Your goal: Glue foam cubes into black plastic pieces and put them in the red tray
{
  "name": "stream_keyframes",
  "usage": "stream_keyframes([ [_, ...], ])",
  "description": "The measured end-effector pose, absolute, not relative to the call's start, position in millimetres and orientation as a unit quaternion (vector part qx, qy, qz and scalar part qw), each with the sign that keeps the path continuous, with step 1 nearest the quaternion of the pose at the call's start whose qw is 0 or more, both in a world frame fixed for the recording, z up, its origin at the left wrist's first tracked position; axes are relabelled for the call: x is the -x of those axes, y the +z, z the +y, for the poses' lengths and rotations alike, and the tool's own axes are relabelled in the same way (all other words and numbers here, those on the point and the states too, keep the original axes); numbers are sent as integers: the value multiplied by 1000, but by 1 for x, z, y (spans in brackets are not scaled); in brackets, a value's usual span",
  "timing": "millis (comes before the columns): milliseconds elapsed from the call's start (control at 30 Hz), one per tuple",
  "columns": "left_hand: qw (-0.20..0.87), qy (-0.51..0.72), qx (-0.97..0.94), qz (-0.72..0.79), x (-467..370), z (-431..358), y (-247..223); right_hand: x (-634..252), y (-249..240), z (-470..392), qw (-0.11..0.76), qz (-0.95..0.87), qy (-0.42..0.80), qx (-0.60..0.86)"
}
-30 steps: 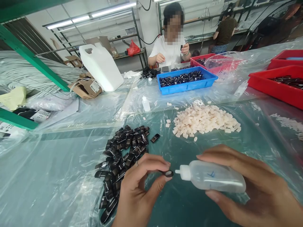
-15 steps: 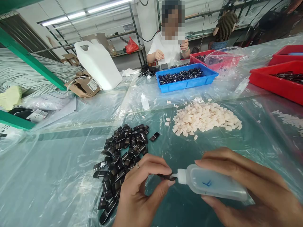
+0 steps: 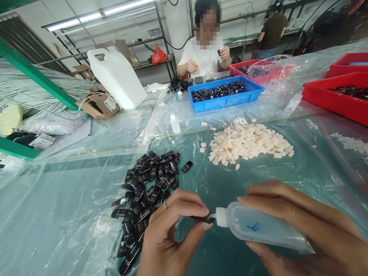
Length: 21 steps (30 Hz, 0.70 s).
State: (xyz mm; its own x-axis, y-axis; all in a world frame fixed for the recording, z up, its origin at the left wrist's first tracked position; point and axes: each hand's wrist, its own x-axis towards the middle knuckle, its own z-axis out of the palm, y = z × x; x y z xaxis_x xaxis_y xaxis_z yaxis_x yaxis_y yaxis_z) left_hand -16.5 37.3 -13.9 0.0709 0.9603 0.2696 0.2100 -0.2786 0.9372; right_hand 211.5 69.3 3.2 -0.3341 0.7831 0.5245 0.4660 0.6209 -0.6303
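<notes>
Between thumb and fingers, my left hand pinches a small black part, mostly hidden by the fingertips. My right hand is closed around a translucent squeeze bottle with a blue mark, tipped on its side. The bottle's white nozzle meets the black part at my left fingertips. Just left of my left hand spreads a pile of glossy black parts, with one loose black part beside it. Beyond my right hand lies a heap of small cream-coloured pieces.
A second small squeeze bottle stands mid-table. Behind it is a blue tray of black parts. Red bins sit at the right, and a large white jug at the back left. A co-worker sits across the plastic-covered table.
The bottle and both my hands hold nearly the same pose, with the nozzle still at the black part. The view has shifted slightly. The co-worker's raised hand has moved a little.
</notes>
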Motion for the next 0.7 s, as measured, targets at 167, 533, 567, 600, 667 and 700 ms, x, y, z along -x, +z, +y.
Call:
stream_keyframes([
  [167,384,498,-622,466,17,37,-13,-200,9,76,450,-786,161,391],
  [533,423,502,-593,466,12,35,-10,-226,0,68,410,-820,152,369],
  [567,426,507,-585,468,11,35,-9,-227,1,67,412,-818,151,372],
  [600,428,511,-578,471,10,34,-8,-228,1,67,415,-815,152,375],
  [667,426,514,-572,477,9,33,-8,-229,0,67,420,-815,152,369],
  [700,422,512,-576,478,9,33,-9,-229,-1,67,420,-818,153,363],
])
